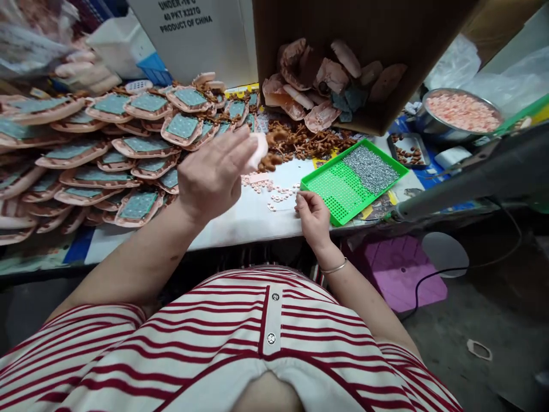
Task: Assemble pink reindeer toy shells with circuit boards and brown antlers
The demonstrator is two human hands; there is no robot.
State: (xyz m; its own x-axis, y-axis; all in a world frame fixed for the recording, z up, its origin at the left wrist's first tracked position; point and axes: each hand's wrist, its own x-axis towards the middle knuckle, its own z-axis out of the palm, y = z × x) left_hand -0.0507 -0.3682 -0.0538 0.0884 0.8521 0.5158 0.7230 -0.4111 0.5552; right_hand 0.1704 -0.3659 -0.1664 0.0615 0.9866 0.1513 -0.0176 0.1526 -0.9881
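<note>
My left hand [210,174] is raised over the white work surface, its fingers pressed together around a pale pink plastic piece [258,153], mostly hidden by the fingers. To its right, my right hand [314,218] is closed in a pinch beside a green tray [338,220]; whatever lies between its fingertips is too small to name. Small pale pink parts [278,197] are scattered on the white surface between both hands. Small silvery metal pieces [371,166], perhaps screws, cover the far part of the green tray.
Pink shells with teal panels [139,205] are piled at left. Brown branched parts [295,140] lie behind my hands. An open carton [326,28] holds pink shells. At right stand a metal bowl [461,114] of pink bits, a small dark tray [407,151] and a grey bar [450,177].
</note>
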